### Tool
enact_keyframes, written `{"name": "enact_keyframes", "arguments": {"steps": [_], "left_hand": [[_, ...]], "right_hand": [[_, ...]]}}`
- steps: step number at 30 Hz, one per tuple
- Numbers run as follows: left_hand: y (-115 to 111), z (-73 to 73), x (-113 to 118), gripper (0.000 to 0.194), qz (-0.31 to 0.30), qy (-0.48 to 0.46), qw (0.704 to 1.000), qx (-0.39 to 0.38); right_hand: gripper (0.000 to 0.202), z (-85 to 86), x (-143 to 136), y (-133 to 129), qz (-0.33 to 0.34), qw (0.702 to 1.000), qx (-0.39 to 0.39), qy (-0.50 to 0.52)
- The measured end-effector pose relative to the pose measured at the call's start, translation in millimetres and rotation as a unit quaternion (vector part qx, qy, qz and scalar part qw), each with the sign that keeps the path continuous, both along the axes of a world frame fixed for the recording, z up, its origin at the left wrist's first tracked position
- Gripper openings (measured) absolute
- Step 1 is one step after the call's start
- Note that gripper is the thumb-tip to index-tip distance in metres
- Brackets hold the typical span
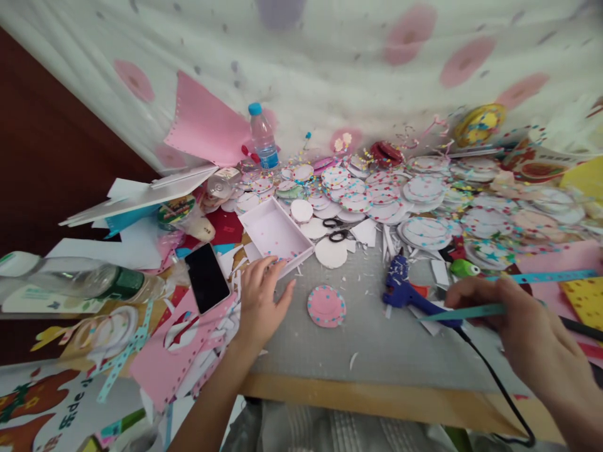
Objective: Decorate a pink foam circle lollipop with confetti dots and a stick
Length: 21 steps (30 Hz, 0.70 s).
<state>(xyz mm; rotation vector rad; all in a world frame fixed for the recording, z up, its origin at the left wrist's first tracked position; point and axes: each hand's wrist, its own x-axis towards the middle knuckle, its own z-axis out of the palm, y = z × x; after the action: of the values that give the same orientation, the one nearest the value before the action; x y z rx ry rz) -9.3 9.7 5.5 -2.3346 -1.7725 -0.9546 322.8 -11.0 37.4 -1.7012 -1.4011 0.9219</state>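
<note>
Pink card, ringed with pale blue dots, made up the small disc that lay flat on the grey mat, between the two hands and apart from both. Left of it, the left hand reached to the near edge of a shallow white box. Its fingers were curved and loosely spread, with the thumb standing well clear of them; whether the fingertips touched the tiny dots inside could not be told.

On the other side the right hand was blurred. Its fingers were drawn in narrow around a slim teal piece, whose thin end pointed left, across the handle of a blue glue gun. Blur hid whether that end touched the gun.

Black-handled scissors lay just beyond the box's right side, among plain white discs. Behind them, dotted discs were heaped along the back as far as the hanging cloth. A blue-capped bottle stood upright among the clutter, and a pink sheet leaned to its left. Nearer, a phone lay dark beside the left hand.
</note>
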Motion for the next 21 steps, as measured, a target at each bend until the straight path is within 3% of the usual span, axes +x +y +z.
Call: {"name": "enact_keyframes", "arguments": {"steps": [5,10,14,18,21], "left_hand": [[11,-13.7,-3,0.024,-0.017,0.033,0.999,0.010],[10,-24.3,-9,0.027,-0.057,0.024,0.996,0.065],[4,-24.8,-5,0.026,-0.066,0.003,0.995,0.071],[0,-23.1,-1,0.025,-0.066,-0.003,0.995,0.081],[-1,-22.7,-1,0.026,-0.070,-0.001,0.994,0.080]], "right_hand": [[0.041,5.1,-3,12,0.091,0.996,-0.008,0.020],[0.027,31.5,-31,38,0.134,0.988,0.076,-0.027],[0.021,42.4,-59,67,0.222,0.962,0.147,-0.054],[0.016,31.6,-93,94,0.339,0.919,0.193,-0.058],[0.008,14.9,-120,107,0.382,0.900,0.198,-0.064]]}}
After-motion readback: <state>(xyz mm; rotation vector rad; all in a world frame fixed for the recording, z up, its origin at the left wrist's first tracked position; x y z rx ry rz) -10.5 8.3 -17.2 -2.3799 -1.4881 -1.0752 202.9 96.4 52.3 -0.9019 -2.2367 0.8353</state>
